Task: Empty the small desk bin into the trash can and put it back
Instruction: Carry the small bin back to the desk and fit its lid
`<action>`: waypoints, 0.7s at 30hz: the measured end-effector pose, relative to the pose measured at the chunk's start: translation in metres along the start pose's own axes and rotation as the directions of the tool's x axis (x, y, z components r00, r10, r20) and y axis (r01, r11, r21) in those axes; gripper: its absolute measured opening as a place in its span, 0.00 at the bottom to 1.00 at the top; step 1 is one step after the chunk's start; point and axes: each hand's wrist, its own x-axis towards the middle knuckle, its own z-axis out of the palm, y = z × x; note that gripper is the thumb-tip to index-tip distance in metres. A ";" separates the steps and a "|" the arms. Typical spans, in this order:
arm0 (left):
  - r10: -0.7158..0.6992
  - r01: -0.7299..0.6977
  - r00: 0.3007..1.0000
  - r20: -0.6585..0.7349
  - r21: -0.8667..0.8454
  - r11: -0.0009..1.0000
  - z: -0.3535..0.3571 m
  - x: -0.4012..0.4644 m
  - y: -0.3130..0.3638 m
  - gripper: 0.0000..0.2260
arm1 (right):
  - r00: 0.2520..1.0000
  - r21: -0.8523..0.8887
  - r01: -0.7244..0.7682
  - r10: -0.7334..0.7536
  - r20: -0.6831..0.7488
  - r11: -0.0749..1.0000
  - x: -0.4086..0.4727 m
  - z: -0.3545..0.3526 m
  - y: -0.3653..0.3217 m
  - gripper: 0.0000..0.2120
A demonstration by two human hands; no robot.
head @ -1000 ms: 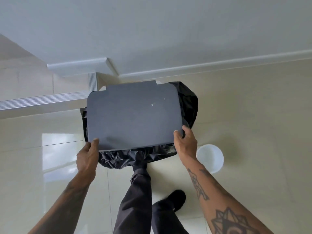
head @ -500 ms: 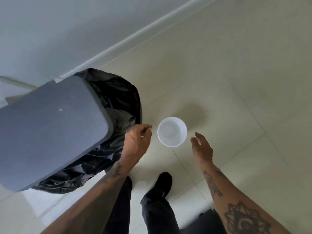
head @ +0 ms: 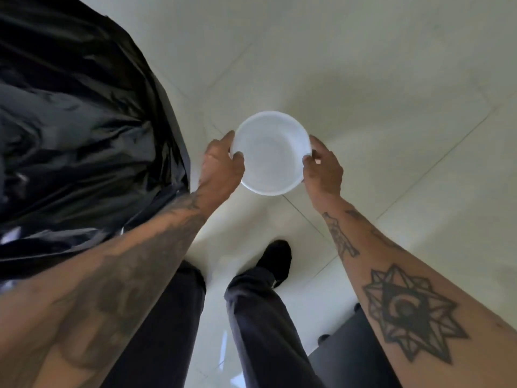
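Small white bin (head: pixel 270 152) held upright between both hands, mouth up, inside looking empty. Left hand (head: pixel 222 161) clamped on the left rim, thumb hooked over the edge, fingers curled around the outer wall. Right hand (head: pixel 321 166) gripping the right rim likewise, thumb on the edge. Cannot tell whether resting on the pale tiled floor (head: pixel 391 93) or lifted off it. Black liner (head: pixel 78 121) of the trash can just to the left, near the left wrist. Dark trouser legs (head: pixel 260 317) and a black shoe (head: pixel 275 257) below the bin.
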 end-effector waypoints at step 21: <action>0.771 -0.689 0.634 0.068 -0.404 0.602 -0.440 -0.447 0.363 0.17 | 0.768 0.526 0.538 -0.125 -0.628 0.659 -0.586 -0.348 -0.323 0.15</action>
